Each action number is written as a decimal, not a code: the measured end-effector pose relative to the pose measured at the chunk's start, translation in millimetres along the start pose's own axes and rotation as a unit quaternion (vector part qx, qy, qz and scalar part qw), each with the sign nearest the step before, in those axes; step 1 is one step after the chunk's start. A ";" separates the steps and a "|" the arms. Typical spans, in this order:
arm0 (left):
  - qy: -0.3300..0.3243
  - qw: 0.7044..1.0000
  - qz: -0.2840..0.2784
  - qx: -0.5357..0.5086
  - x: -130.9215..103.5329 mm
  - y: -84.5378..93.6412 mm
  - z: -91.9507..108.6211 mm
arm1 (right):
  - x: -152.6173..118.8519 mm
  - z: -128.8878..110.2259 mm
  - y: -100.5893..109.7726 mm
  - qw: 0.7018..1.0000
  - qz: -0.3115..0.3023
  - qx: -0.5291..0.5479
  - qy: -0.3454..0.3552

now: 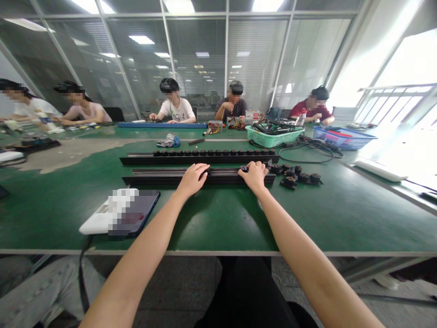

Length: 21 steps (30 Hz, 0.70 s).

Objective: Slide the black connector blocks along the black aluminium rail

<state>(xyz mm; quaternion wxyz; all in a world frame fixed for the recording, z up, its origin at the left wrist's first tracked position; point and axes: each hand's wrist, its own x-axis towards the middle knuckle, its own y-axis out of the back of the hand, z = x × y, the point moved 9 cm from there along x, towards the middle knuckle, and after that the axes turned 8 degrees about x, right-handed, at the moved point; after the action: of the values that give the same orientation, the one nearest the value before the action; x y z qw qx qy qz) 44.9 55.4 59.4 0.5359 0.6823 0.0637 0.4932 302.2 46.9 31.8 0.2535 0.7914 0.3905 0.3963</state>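
Note:
A long black rail (pixel 221 179) with a grey channel along its top lies across the table in front of me. My left hand (pixel 194 178) rests over its middle, the fingers curled against a small black part (pixel 206 171) that they largely cover. Toward the rail's right end, my right hand (pixel 254 176) pinches another small black part (pixel 243 169) between thumb and fingers, at the channel. Behind it lies a second black rail (pixel 198 160), parallel, with several round black parts (pixel 218 153) set in a row along it. Loose black parts (pixel 309 177) lie to the right.
A white device and a phone (pixel 146 212) lie at the near left. A green basket of cables (pixel 275 136), a blue basket (pixel 344 139) and a black cable (pixel 317 155) are at the right. A grey-blue cloth (pixel 168 140) lies farther back. Several people sit across the table.

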 end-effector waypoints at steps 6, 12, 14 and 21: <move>-0.002 1.000 0.001 -0.001 -0.1 -0.1 -0.9 | -0.9 -0.7 0.3 1.000 -0.004 -0.022 -0.007; 0.000 1.000 0.003 -0.001 -0.6 1.4 -0.5 | -1.2 1.6 0.6 0.999 -0.010 -0.043 -0.016; 0.000 1.000 0.001 0.000 -0.8 1.5 -0.3 | -1.3 2.3 1.2 0.999 -0.011 -0.046 -0.020; 0.001 1.000 0.002 0.003 -1.1 0.9 -1.4 | -1.6 3.7 2.6 0.998 -0.020 -0.049 -0.021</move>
<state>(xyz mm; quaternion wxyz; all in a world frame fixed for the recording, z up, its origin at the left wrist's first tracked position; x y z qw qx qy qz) 42.9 55.3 59.4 0.5330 0.6837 0.0647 0.4943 305.7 43.7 30.9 0.3084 0.7780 0.3810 0.3930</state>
